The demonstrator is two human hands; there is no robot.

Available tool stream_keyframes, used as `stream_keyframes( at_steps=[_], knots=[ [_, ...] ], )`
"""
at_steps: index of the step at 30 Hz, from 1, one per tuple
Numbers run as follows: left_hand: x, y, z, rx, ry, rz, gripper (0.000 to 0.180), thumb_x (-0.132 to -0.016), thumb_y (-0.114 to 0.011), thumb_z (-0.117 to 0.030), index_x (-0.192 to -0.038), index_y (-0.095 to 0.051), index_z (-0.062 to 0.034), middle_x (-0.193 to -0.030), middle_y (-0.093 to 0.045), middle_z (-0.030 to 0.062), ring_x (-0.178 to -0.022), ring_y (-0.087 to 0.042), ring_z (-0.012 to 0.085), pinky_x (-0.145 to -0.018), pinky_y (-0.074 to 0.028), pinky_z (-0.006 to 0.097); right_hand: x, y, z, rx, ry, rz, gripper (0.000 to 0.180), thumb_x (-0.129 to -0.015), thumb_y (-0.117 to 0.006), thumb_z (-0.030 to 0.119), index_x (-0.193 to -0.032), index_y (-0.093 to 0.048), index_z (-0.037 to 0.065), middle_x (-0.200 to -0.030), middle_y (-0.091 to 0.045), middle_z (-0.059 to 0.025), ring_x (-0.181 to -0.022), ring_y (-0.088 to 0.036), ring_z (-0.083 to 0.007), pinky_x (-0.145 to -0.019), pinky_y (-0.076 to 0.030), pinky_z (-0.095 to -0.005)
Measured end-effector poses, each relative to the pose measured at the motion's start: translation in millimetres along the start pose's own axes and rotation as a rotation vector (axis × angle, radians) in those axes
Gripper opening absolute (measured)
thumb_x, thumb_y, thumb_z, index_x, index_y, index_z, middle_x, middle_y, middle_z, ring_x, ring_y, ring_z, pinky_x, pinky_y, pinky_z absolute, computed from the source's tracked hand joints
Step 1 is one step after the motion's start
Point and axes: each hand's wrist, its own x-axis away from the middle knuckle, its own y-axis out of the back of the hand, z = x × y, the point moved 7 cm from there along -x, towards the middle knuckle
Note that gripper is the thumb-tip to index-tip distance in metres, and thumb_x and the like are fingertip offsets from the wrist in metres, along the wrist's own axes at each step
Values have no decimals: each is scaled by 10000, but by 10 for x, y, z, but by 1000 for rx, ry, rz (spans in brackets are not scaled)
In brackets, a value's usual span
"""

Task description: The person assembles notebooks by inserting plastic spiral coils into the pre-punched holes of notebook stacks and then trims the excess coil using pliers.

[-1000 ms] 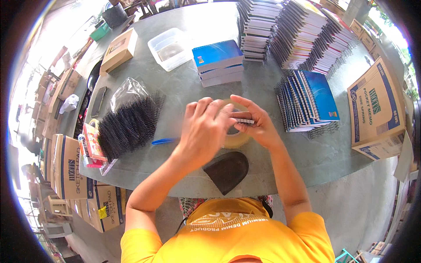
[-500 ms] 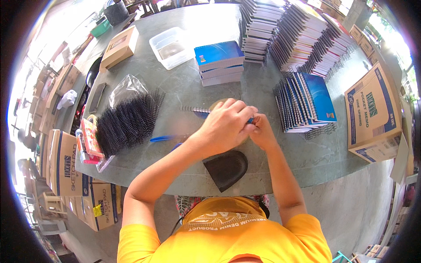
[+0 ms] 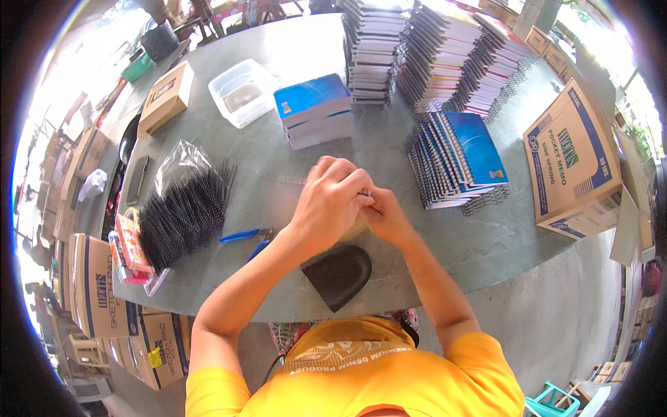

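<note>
- Two hands, the left hand and the right hand, meet at the fingertips over the table; a second ago they are spread farther apart.
- Fingers on both hands curl inward. Something small shows where they meet, but I cannot tell what it is or which hand grips it.
- A faint, blurred wire coil sticks out to the left from behind the left hand; its other end is hidden.
- The blue piece visible between the hands half a second ago is now covered, which suggests close fingertip work on the bound edge.
- The blue-handled pliers now show more fully, lying left of the left forearm, untouched.
- The dark rounded pad lies nearest the person, below the hands.
- The loose black coils lie left; the bound blue notebooks stand right, both apart from the hands.
</note>
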Motion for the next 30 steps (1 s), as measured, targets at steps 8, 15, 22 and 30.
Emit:
stream_keyframes(
  at_steps=[8, 15, 22, 30],
  knots=[
    [209, 743, 135, -141, 105, -274, 364, -757, -741, -223, -1058, -612, -64, -1071, -572, 113, -950, -561, 273, -819, -451, 351, 319, 1684, 1643, 422, 373, -618, 266, -894, -558, 130, -1131, -612, 20, -1162, -612, -113, -1098, -558, -203, -974, -409, -334],
    [-213, 265, -224, 392, 77, -298, 446, -781, -720, -176, -1179, -564, -48, -1126, -590, 95, -1015, -572, 216, -813, -471, 321, 315, 2000, 1262, -569, 350, -218, 358, -777, -600, -22, -1127, -570, 50, -1045, -585, -105, -972, -536, -239, -905, -402, -375],
    [-998, -22, -845, 226, -278, -203, 477, -757, -627, -69, -1212, -495, -19, -1285, -487, 156, -1179, -474, 301, -919, -426, 391, 162, 1963, 1618, 61, 135, -480, 385, -889, -530, 176, -1246, -498, 34, -1221, -525, -144, -1105, -501, -219, -969, -360, -326],
    [-809, -1169, -792, -40, -224, 187, 578, -883, -539, -367, -1320, -414, -10, -1375, -379, 215, -1307, -317, 367, -1062, -274, 428, 519, 2245, 561, -8, -291, -386, 515, -939, -464, 194, -1382, -328, -31, -1347, -457, -126, -1203, -460, -194, -1011, -354, -310]
  ],
)
